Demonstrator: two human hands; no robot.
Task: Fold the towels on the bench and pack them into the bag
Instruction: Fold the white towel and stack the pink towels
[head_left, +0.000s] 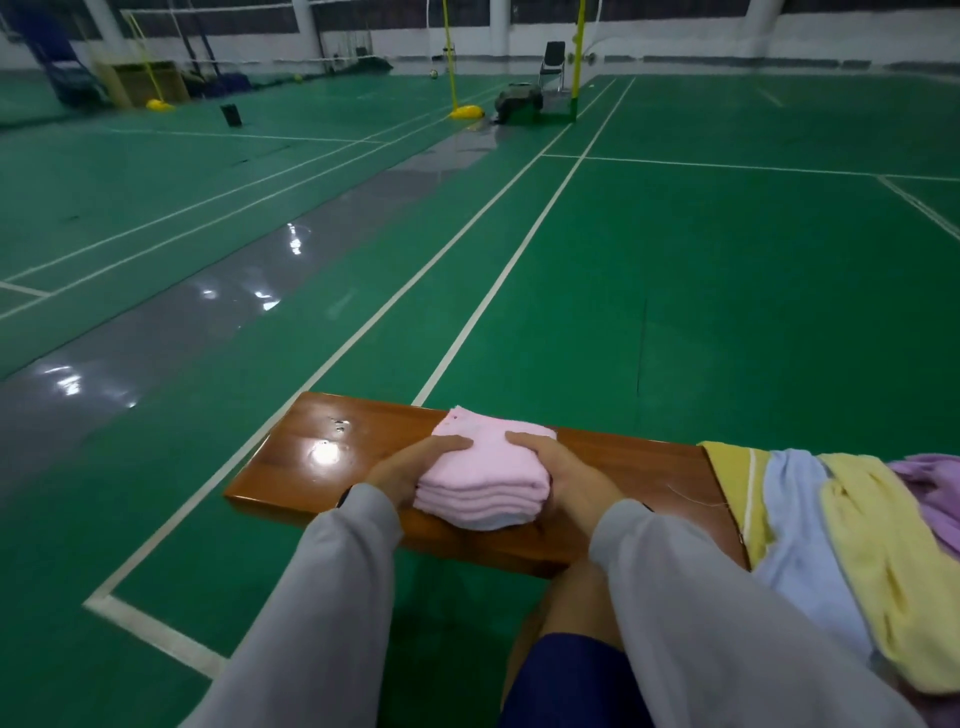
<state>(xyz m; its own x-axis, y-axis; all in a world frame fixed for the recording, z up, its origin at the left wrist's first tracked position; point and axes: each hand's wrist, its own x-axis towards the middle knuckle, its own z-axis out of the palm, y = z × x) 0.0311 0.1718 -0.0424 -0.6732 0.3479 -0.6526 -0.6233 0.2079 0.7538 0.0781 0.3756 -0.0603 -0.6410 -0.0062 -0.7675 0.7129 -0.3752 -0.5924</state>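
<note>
Both hold pink towel (488, 470) | left hand (408, 467), right hand (569, 480) | bench (306, 475) front edge

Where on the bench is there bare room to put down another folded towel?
The bench is bare from its left end to the pink towel; a narrower bare strip lies between that and the loose towels, which crowd the right end.

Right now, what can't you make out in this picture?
1. Head view: loose towels run off the right edge; number unclear.
2. Fingers of left hand and right hand hide behind the folded pink towel.
3. No bag recognisable; a dark bundle across the court is too small.
</note>
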